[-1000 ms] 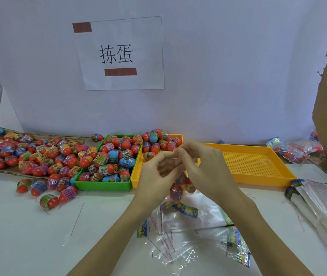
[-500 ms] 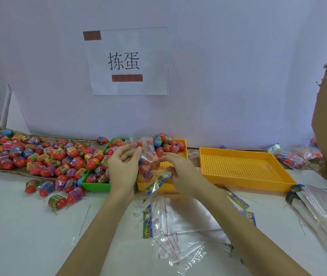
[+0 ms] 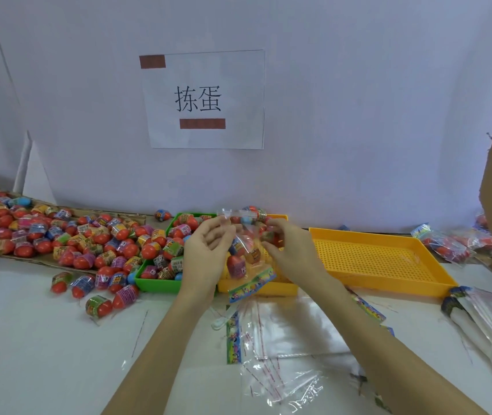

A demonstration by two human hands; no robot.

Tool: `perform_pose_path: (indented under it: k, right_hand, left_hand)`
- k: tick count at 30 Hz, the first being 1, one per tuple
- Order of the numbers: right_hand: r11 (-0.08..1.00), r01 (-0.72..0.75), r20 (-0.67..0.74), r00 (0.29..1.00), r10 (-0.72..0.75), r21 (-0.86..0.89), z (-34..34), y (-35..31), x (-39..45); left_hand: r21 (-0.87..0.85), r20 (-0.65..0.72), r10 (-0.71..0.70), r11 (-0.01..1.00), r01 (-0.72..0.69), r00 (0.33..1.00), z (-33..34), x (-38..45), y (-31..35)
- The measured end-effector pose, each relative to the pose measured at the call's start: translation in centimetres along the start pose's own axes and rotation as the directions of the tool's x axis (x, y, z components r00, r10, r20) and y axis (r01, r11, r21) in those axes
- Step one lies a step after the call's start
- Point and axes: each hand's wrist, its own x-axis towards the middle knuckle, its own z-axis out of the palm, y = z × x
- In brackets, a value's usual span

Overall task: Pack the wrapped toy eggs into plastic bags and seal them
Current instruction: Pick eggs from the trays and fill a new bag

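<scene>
1. Filled plastic bag (image 3: pixel 246 250) hangs at frame centre, above the front rim of the small yellow tray (image 3: pixel 280 287), eggs inside.
2. Left hand (image 3: pixel 209 253) pinches the bag's top left edge; right hand (image 3: pixel 291 250) has fingers curled on its right side.
3. Step looks like sealing: the flap should fold flat, then get pressed along the whole strip.
4. Eggs best kept low, clear of the adhesive.
5. Spare bags (image 3: pixel 286 339) lie lower centre.
</scene>
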Motion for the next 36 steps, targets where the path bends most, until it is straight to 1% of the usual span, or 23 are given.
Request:
perform_pose_path:
  k: [2, 3, 4, 6, 7, 8, 10, 12, 13, 14, 16, 18, 20, 22, 23, 27, 32, 36]
  right_hand:
    - [0.996, -0.051, -0.06, 0.997, 0.055, 0.073, -2.0, 0.8, -1.2]
    - [0.983, -0.097, -0.059, 0.992, 0.107, 0.159, -3.0, 1.2, -1.9]
    - [0.949, -0.146, -0.042, 0.986, 0.164, 0.278, -3.9, 1.5, -2.7]
    - [0.836, -0.197, -0.031, 0.969, 0.247, 0.512, -5.5, 1.8, -4.1]
    - [0.795, -0.191, -0.059, 0.96, 0.273, 0.576, -6.4, 1.7, -4.5]
    - [0.777, -0.173, -0.097, 0.953, 0.288, 0.605, -7.2, 1.6, -4.8]
    - [0.739, -0.138, -0.127, 0.949, 0.29, 0.659, -9.0, 1.0, -4.9]
    - [0.633, -0.118, -0.067, 0.963, 0.261, 0.765, -10.5, 0.6, -5.0]
    - [0.594, -0.116, -0.024, 0.975, 0.223, 0.796, -10.9, 0.4, -5.1]
    - [0.584, -0.117, 0.018, 0.985, 0.173, 0.803, -11.1, 0.3, -5.3]
    - [0.617, -0.114, 0.082, 0.993, 0.079, 0.779, -10.9, -0.1, -5.5]
    - [0.681, -0.074, 0.087, 0.996, 0.015, 0.728, -10.3, -0.3, -5.4]
    - [0.756, -0.035, 0.081, 0.996, -0.024, 0.654, -9.6, -0.2, -5.3]
    - [0.832, -0.012, 0.076, 0.996, -0.037, 0.555, -9.1, 0.3, -5.5]
    - [0.853, -0.009, 0.074, 0.997, -0.034, 0.521, -8.9, 0.6, -5.5]
    - [0.887, -0.001, 0.075, 0.997, -0.037, 0.462, -8.3, 1.4, -5.6]
    - [0.949, 0.074, 0.005, 0.997, -0.079, 0.308, -7.6, 1.2, -5.9]
    - [0.975, 0.095, 0.016, 0.995, -0.1, 0.199, -7.6, 1.0, -6.0]
  left_hand:
    - [-0.003, 0.081, 0.001, 1.0, -0.001, 0.997, 0.4, -0.3, 0.2]
    - [0.005, 0.12, 0.013, 1.0, -0.014, 0.993, 0.7, -0.5, 0.2]
    - [0.013, 0.16, 0.027, 0.999, -0.03, 0.987, 0.9, -0.7, 0.3]
    - [0.015, 0.242, 0.049, 0.998, -0.054, 0.969, 1.4, -1.2, 0.5]
    - [0.015, 0.28, 0.054, 0.998, -0.061, 0.958, 1.6, -1.6, 0.6]
    - [0.017, 0.313, 0.057, 0.998, -0.066, 0.948, 1.8, -1.9, 0.5]
    - [0.035, 0.367, 0.05, 0.997, -0.068, 0.929, 2.3, -2.4, 0.3]
    - [0.074, 0.396, 0.026, 0.995, -0.06, 0.918, 2.6, -2.8, 0.2]
    - [0.091, 0.399, 0.016, 0.994, -0.056, 0.917, 2.7, -2.9, 0.2]
    - [0.103, 0.399, 0.009, 0.993, -0.055, 0.917, 2.8, -2.9, 0.2]
    - [0.116, 0.402, 0.01, 0.991, -0.062, 0.916, 2.9, -2.9, 0.3]
    - [0.111, 0.421, 0.021, 0.991, -0.074, 0.907, 2.9, -2.8, 0.3]
    - [0.097, 0.438, 0.031, 0.992, -0.082, 0.899, 2.9, -2.8, 0.2]
    - [0.09, 0.446, 0.032, 0.993, -0.08, 0.894, 2.9, -2.9, 0.2]
    - [0.092, 0.448, 0.029, 0.993, -0.078, 0.894, 2.9, -2.9, 0.2]
    - [0.09, 0.455, 0.014, 0.994, -0.062, 0.891, 2.9, -3.0, 0.2]
    - [0.088, 0.468, 0.018, 0.994, -0.067, 0.884, 3.0, -3.1, 0.3]
    - [0.067, 0.485, 0.016, 0.996, -0.055, 0.874, 3.2, -3.2, 0.4]
